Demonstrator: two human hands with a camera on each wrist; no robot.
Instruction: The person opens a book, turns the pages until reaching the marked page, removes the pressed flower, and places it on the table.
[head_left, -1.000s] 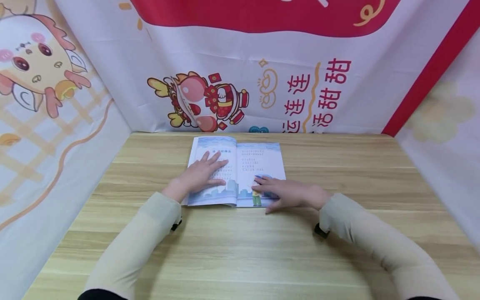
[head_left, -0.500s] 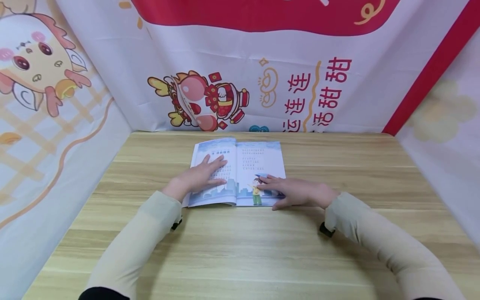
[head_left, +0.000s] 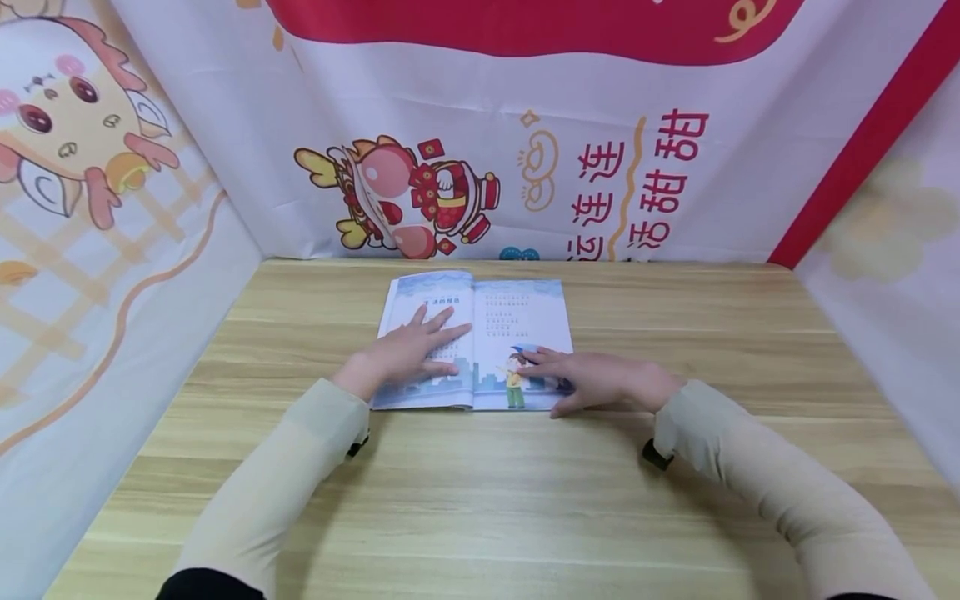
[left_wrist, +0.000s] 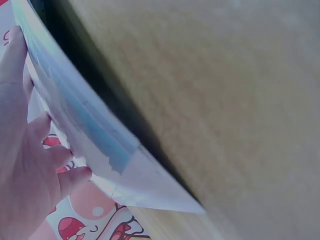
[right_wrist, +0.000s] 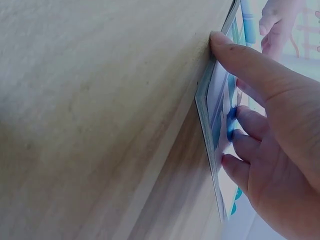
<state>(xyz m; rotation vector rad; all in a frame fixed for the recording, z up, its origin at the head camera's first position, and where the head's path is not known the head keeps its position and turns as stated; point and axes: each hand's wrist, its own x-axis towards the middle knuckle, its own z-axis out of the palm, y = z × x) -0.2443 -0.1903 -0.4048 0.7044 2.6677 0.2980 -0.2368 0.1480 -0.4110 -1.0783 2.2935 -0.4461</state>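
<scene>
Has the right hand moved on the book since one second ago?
Yes. The right hand slid rightward along the open book, uncovering the small printed figure near the page's lower edge.

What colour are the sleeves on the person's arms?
Pale beige sleeves, each ending in a black band near the elbow; the head view shows them best.

Over the last second the right hand has slid to the right across the lower part of the open book's right page, uncovering the small drawn figure near the bottom edge. The left hand has eased a little farther and rightward on the left page, its fingers now reaching close to the centre fold.
</scene>
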